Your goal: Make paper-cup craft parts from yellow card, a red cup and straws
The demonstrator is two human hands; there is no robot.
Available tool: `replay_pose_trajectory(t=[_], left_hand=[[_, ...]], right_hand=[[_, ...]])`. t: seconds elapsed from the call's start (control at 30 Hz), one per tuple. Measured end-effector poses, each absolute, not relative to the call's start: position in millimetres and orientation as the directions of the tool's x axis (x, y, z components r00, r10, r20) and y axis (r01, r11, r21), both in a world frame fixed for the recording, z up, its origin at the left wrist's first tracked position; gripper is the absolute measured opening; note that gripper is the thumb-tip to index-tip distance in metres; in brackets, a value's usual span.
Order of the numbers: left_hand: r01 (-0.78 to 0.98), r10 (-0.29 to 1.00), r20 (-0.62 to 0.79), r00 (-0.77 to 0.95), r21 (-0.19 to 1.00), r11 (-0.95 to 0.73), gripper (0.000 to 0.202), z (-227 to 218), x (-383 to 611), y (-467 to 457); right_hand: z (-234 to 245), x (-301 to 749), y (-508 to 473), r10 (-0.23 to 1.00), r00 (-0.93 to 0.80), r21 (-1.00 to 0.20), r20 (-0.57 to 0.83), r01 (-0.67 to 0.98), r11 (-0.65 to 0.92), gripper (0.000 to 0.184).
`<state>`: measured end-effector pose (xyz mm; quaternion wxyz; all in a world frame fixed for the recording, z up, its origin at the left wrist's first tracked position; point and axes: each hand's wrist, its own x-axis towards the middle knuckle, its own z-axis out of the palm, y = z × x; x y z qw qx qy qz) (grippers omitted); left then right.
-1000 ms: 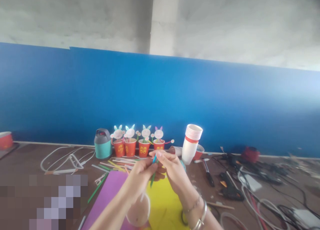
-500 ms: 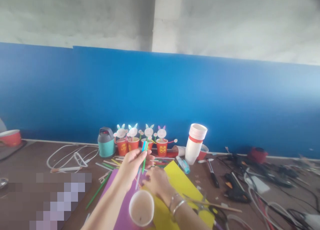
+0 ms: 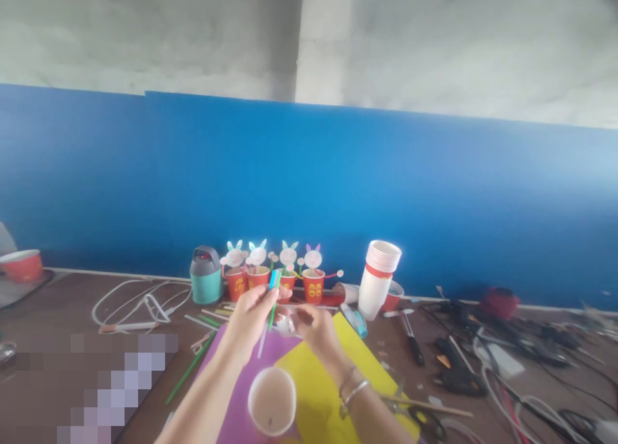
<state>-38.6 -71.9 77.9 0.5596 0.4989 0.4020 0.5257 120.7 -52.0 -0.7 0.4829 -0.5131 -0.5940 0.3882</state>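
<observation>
My left hand (image 3: 252, 312) is closed around a few green and blue straws (image 3: 275, 288), which stand upright between thumb and fingers. Right beside it, my right hand (image 3: 316, 328) has its thumb and fingers pinched together at a small whitish thing (image 3: 286, 323), too blurred to name. Below both hands stands a paper cup (image 3: 271, 402), seen from above with a small dark spot in its bottom. It rests by a purple sheet (image 3: 236, 392) and a yellow sheet (image 3: 318, 399). Loose straws (image 3: 193, 367) lie left of the sheets.
Several red cups (image 3: 313, 286) with rabbit faces stand along the blue partition (image 3: 309, 186). Near them are a teal container (image 3: 206, 283) and a stack of white cups (image 3: 379, 280). On the right lie scissors (image 3: 427, 425), a black pen (image 3: 411, 341), a glue gun (image 3: 458, 367) and tangled cables.
My right hand has risen from low over the yellow sheet to beside my left hand, its fingers now pinched at a whitish thing. My left hand has shifted slightly left, still holding the straws.
</observation>
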Motion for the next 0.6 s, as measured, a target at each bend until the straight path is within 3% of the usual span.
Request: replay_pose_trajectory(t=[0.1, 0.2, 0.33, 0.47, 0.6], left_hand=[[-0.114, 0.984, 0.080, 0.159, 0.992, -0.062, 0.040, 74.9, -38.3, -71.1], [-0.170, 0.957, 0.055, 0.286, 0.985, -0.006, 0.035, 71.5, -35.2, -72.0], [-0.296, 0.840, 0.021, 0.542, 0.940, 0.167, 0.025, 69.2, -33.8, -75.2], [-0.334, 0.769, 0.040, 0.638, 0.914, 0.229, 0.023, 68.0, -36.1, -77.9], [-0.395, 0.732, 0.078, 0.676, 0.878, 0.271, 0.021, 65.6, -32.7, -79.2]], right_hand=[[3.8, 130.7, -54.7, 0.996, -0.026, -0.992, 0.082, 0.096, 0.084, 0.035], [17.6, 137.6, -71.0, 0.992, -0.122, -1.000, 0.026, 0.001, 0.026, 0.039], [36.9, 138.7, -95.4, 0.931, -0.365, -0.983, -0.003, -0.172, -0.071, 0.026], [44.0, 138.1, -103.5, 0.938, -0.345, -0.933, -0.005, -0.336, -0.128, 0.021], [47.4, 138.1, -106.0, 0.939, -0.343, -0.922, -0.003, -0.363, -0.135, 0.024]])
